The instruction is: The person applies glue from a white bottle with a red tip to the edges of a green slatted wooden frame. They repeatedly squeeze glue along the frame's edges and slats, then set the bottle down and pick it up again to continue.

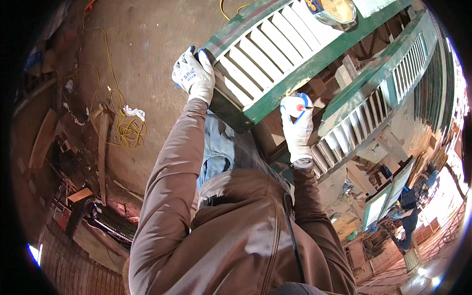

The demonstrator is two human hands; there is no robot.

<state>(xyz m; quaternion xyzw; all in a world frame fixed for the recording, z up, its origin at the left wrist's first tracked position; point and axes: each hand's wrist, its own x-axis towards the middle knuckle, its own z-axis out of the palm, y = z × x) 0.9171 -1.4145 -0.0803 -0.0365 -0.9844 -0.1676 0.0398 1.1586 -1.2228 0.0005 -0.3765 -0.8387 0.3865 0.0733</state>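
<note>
A louvered shutter (290,87) with a green frame and white slats lies slanted in front of me. My left hand (194,73), in a white glove with blue fingertips, grips the shutter's left edge near its corner. Beside the near green rail, my right hand (297,129), gloved alike, is closed around a white bottle (293,104) with a red tip. The bottle is seen nearly end-on, so most of its body is hidden. An open tin (339,11) with pale, yellowish contents rests on the shutter's far part.
A second green louvered shutter (364,81) lies to the right. Yellow cable (129,130) coils on the floor at left, near a crumpled white scrap (133,112) and a long wooden board (103,157). More panels (388,194) and timber stand at the lower right.
</note>
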